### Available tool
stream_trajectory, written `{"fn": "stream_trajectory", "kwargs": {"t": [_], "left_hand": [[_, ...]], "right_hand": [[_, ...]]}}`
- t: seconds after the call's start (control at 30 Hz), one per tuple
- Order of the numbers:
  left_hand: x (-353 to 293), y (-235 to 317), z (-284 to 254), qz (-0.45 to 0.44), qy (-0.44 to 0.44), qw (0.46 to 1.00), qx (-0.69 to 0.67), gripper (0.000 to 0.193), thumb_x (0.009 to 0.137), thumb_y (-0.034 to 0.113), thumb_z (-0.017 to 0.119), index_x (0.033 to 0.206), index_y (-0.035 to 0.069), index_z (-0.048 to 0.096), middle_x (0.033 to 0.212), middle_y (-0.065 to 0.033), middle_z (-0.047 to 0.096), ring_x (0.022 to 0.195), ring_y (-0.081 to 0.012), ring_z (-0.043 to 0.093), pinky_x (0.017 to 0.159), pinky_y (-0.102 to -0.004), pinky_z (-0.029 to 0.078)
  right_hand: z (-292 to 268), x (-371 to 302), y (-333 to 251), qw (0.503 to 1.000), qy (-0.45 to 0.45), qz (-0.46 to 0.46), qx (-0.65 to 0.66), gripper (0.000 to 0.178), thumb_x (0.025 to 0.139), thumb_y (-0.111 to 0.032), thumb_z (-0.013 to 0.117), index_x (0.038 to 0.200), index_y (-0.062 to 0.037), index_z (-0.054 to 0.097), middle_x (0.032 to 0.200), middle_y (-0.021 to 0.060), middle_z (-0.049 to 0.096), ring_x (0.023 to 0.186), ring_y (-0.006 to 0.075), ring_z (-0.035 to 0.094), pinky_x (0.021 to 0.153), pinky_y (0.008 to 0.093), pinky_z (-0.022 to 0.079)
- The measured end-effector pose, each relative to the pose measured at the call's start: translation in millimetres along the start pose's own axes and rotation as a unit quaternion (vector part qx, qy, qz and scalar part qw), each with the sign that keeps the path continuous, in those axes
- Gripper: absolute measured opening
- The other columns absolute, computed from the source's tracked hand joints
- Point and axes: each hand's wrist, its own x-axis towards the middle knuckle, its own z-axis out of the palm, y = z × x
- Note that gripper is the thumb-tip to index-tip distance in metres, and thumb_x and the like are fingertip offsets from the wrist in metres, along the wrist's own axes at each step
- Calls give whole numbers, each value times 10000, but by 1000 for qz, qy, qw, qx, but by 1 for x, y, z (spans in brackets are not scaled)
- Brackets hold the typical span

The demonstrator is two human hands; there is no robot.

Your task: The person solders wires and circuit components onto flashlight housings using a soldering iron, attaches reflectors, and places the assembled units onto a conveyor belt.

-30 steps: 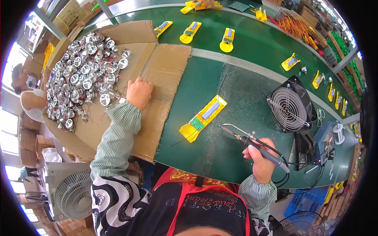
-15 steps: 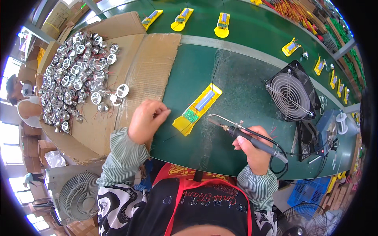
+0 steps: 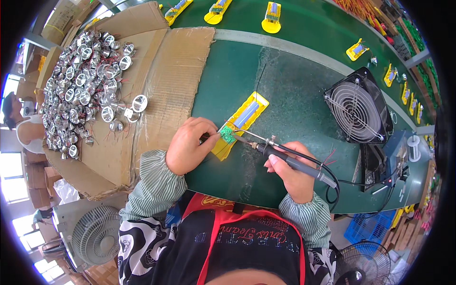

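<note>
A yellow plastic housing (image 3: 259, 100) lies aslant on the green bench, with a blue cylindrical battery (image 3: 247, 115) and a small green circuit board (image 3: 227, 135) in it. My left hand (image 3: 192, 146) is closed in a pinch at the board's left edge. Thin wires run by its fingertips; what they grip is too small to make out. In my right hand (image 3: 295, 173) is a soldering iron (image 3: 297, 165) with a grey and black handle. Its tip reaches the right side of the board, and a thin curved metal tube (image 3: 247, 132) fixed to the iron ends above the board.
Left, an opened cardboard box (image 3: 175, 71) holds many silver lamp reflectors (image 3: 85, 97) with wires. A black framed fan (image 3: 356, 107) stands right, near a blue soldering station (image 3: 395, 154) and a solder spool (image 3: 414, 148). More yellow housings (image 3: 271, 18) lie along the far green strip.
My left hand has moved right to the board's edge. The soldering iron has moved left, bringing its tip from beside the housing to the board. The whole view has shifted slightly.
</note>
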Motion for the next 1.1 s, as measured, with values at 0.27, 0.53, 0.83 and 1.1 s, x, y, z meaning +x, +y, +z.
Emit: {"fn": "stream_trajectory", "kwargs": {"t": [0.27,0.53,0.83,1.1], "left_hand": [[2,0,-1,-4,-5,1000,-16,85,783,96,614,769,18,585,778,-106,622,756,-287,562,671,-377,449],[4,0,-2,-3,-13,1000,-18,87,786,97,613,769,16,587,767,-112,616,748,-284,562,660,-373,454],[3,0,-2,-6,-7,1000,-16,87,785,97,613,771,14,593,762,-114,615,739,-282,563,645,-370,459],[2,0,-1,2,-8,1000,-9,86,785,100,613,774,16,595,755,-112,615,735,-278,562,632,-365,462]], "right_hand": [[2,6,6,1000,-12,9,-6,156,777,0,633,903,37,548,743,98,652,644,111,614,582,243,506],[4,9,10,1000,-16,20,-1,157,778,-9,636,902,37,551,745,97,653,645,111,615,588,241,505],[3,9,11,1000,-20,8,-20,160,775,-4,633,905,37,550,734,96,651,643,116,618,572,245,506],[-1,4,0,1000,8,6,20,170,795,-17,639,916,45,538,759,119,645,668,128,623,593,250,525]]}}
